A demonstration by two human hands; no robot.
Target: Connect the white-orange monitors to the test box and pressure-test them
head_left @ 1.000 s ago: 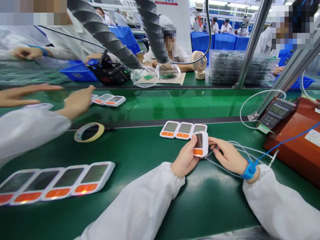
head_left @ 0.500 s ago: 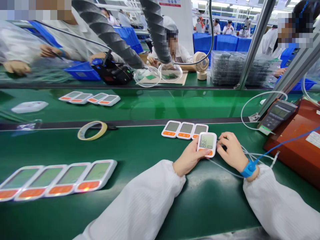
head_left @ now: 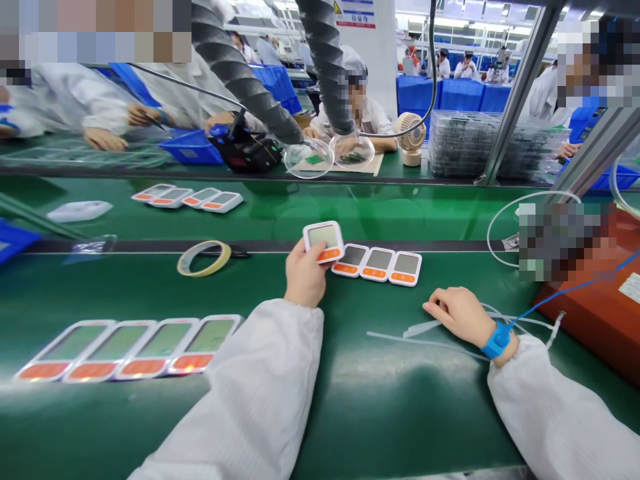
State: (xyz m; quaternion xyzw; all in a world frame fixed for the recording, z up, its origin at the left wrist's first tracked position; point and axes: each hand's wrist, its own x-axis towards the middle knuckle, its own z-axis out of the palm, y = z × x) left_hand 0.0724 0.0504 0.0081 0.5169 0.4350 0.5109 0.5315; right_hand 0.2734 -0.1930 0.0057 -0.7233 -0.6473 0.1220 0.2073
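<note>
A white handheld device with a grey display and an orange button strip (head_left: pixel 329 255) is gripped in my left hand (head_left: pixel 305 273), thumb over its front. It is lifted beside the left end of a row of three similar devices (head_left: pixel 377 265) on the green bench. My right hand (head_left: pixel 463 315) is low over the bench at the right, its fingers curled in and together, with nothing visible in them. Thin clear tubes (head_left: pixel 425 339) lie beside and under it, free ends pointing left. Several larger-looking devices (head_left: pixel 145 350) stand in a row at the left, partly behind my left sleeve.
A roll of tape (head_left: pixel 204 259) lies near the bench's back edge. More devices (head_left: pixel 187 198) rest on the green strip beyond. A red-brown box (head_left: pixel 590 313) and a metal post (head_left: pixel 525 87) stand at the right. Co-workers sit across, behind two ducts (head_left: pixel 327 60).
My left hand has carried the device left and up, away from my right hand. The tube ends now lie loose on the bench. My right hand has lowered slightly.
</note>
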